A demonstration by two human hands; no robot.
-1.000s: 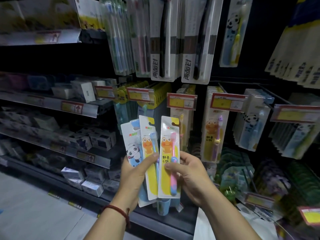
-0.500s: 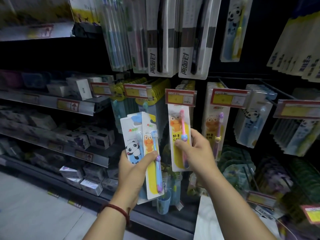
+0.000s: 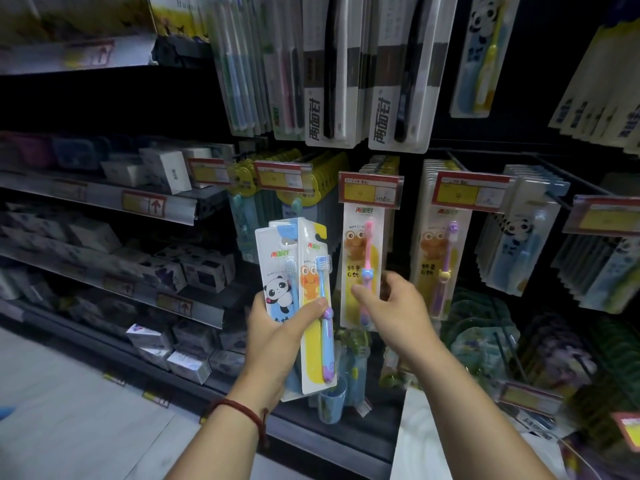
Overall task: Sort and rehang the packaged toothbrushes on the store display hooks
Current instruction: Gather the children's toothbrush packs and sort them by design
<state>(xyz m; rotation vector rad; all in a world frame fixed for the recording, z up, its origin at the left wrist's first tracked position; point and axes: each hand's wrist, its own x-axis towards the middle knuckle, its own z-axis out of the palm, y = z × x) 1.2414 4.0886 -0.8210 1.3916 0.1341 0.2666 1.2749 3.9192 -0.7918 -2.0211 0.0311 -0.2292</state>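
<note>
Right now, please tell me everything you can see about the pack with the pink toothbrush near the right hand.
The pink toothbrush pack is a tall white and yellow card with an orange frog cartoon and a clear blister over a pink brush, bristles up, with a blue bead on its handle. It is upright, its top just under a red and yellow price tag; the hook is hidden. The right hand pinches its lower half.

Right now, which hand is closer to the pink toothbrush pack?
Right. The right hand is low at the pink toothbrush pack; the left hand holds two other packs to its left.
</note>
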